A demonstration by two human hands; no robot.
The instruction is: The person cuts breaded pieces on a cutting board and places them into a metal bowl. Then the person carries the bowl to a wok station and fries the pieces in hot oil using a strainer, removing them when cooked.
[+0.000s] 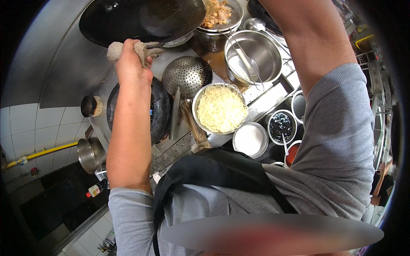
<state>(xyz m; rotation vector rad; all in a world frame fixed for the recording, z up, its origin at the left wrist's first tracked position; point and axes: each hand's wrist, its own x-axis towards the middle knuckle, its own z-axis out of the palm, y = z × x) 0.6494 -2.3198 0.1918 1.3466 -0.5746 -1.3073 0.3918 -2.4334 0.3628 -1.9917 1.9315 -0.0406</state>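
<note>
With a beige cloth (pixel 114 52) wrapped between, my left hand (pixel 133 59) grips the handle of a black wok (pixel 128 24). The wok is raised off the stove and tilted; its right rim is beside browned food pieces (pixel 216 14) in a strainer (pixel 236 19) over a metal pot (pixel 210 41). My right forearm reaches past the top edge, so my right hand is out of view. Below the wok rests a perforated metal ladle (pixel 187 75). Near my body stands a bowl of pale noodles (pixel 221 108).
A round burner (pixel 160 118) lies beneath my left forearm, with a bamboo brush (pixel 193 124) to its right. A steel pot (pixel 270 57) has a wire-handled strainer across it. Containers hold white powder (pixel 250 140), dark sauce (pixel 280 124) and red sauce (pixel 292 153). A ladle (pixel 254 24) lies behind.
</note>
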